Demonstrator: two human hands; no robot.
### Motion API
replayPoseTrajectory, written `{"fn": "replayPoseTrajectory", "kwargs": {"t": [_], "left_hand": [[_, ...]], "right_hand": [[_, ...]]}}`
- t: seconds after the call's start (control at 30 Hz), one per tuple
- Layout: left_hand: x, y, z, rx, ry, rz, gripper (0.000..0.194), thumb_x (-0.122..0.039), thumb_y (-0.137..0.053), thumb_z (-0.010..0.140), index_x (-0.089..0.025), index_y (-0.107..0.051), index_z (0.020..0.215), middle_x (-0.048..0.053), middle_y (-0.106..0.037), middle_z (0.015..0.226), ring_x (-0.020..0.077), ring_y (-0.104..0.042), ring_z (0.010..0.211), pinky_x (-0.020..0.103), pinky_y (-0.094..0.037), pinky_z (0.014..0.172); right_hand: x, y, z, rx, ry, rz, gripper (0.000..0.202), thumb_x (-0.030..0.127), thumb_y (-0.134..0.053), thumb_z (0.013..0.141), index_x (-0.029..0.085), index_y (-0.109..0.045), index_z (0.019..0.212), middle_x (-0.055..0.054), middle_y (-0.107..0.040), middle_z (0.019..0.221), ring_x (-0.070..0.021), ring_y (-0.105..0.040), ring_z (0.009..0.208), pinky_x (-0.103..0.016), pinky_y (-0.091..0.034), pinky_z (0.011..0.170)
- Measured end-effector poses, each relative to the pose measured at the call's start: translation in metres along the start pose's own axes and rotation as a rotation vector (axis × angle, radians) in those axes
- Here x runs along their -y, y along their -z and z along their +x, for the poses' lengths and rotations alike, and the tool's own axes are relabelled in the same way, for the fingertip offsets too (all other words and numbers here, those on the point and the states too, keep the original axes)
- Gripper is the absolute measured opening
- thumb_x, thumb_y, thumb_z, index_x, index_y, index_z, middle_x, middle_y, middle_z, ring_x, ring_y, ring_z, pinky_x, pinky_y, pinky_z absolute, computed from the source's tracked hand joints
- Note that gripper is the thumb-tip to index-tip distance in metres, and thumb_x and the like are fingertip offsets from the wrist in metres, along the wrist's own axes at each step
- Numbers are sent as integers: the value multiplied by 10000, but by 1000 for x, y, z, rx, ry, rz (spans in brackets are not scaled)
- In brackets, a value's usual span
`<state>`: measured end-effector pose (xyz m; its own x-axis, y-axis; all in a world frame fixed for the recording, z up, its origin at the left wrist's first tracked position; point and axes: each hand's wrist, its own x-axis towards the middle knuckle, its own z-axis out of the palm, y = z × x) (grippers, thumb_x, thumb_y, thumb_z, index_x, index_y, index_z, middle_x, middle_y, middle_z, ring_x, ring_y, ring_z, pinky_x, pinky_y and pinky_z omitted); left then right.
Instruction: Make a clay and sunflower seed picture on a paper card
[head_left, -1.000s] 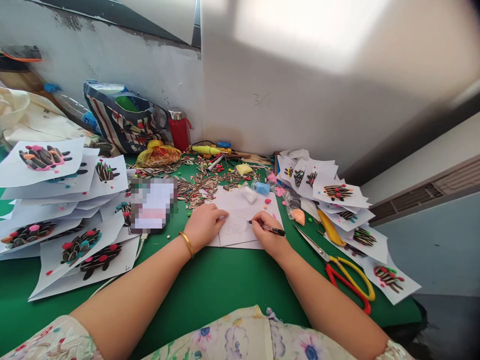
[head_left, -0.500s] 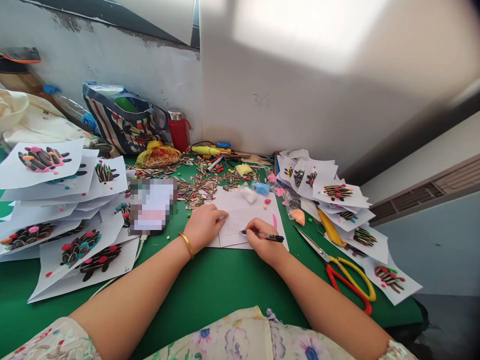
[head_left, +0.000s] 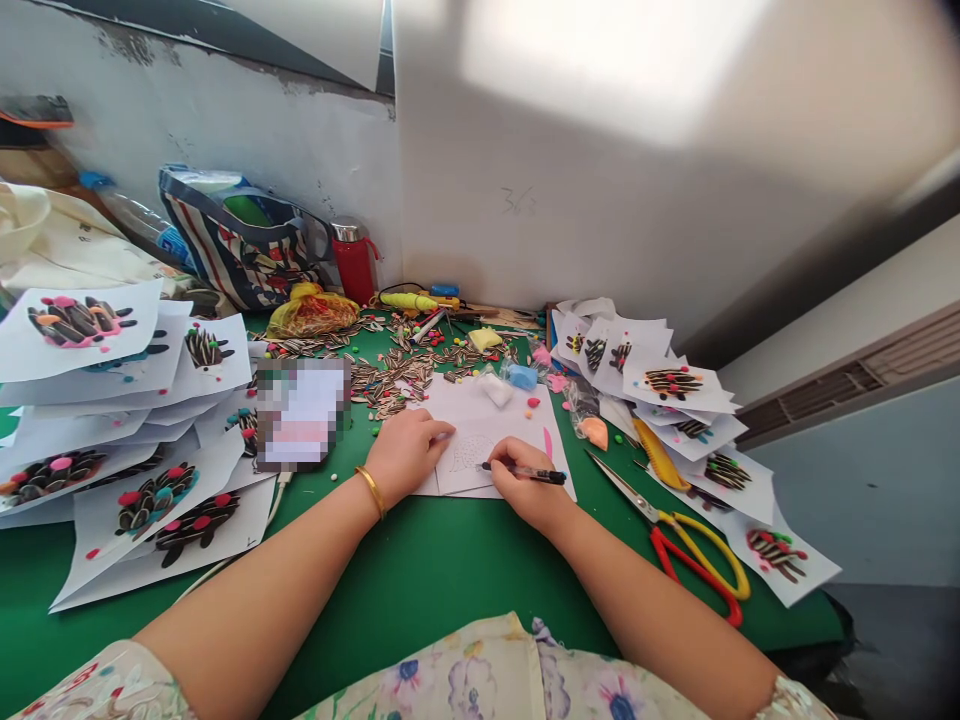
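Observation:
White paper (head_left: pixel 517 415) lies on the green table, with a faint dotted drawing (head_left: pixel 472 452) between my hands. My right hand (head_left: pixel 525 482) is closed around a black pen (head_left: pixel 541 474), its tip touching the paper at the drawing's lower right. My left hand (head_left: pixel 411 448), with a gold bracelet (head_left: pixel 370 492) on the wrist, rests on the paper's left side, fingers flat and thumb apart, holding nothing. A pink mark (head_left: pixel 548 442) shows at the paper's right edge. Bags of white clay (head_left: pixel 495 390) and blue clay (head_left: pixel 522 376) sit at its top.
Seed-decorated cards are piled at left (head_left: pixel 150 500) and right (head_left: pixel 679 385). Scissors (head_left: pixel 664 520) lie right of the paper; a phone (head_left: pixel 304 415) lies left. Loose seeds (head_left: pixel 386 385), a red flask (head_left: pixel 353 265) and a striped bag (head_left: pixel 236 240) are behind.
The camera view has shifted slightly, moving the scene a little leftward. Both hands keep nearly the same places on the paper, and the pen stays in my right hand.

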<state>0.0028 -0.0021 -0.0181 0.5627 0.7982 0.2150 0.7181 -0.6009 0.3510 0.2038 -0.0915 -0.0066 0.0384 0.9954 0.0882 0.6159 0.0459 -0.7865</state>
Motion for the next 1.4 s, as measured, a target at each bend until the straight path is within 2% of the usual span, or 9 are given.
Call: {"fn": "replayPoseTrajectory", "kwargs": {"t": [0.7,1.4], "left_hand": [[0,1,1,6,-3,0,234,-282,-579,871,-271,-734,1046,53,-674,906,212,-594,883,338,-436,830],[0,0,1,-3,-7,-19,235,-285,-569,875,-274,-734,1043,51,-666,890,207,-590,868,328,-431,815]], "right_hand": [[-2,2,2,-22,-17,10,88,241,-506,811,226,-588,782,20,-621,752,-160,-565,719,-263,-398,635],[-4,4,4,-38,-26,5,103,257,-492,796,229,-583,756,20,-610,718,-166,-554,691,-266,-393,620]]}}
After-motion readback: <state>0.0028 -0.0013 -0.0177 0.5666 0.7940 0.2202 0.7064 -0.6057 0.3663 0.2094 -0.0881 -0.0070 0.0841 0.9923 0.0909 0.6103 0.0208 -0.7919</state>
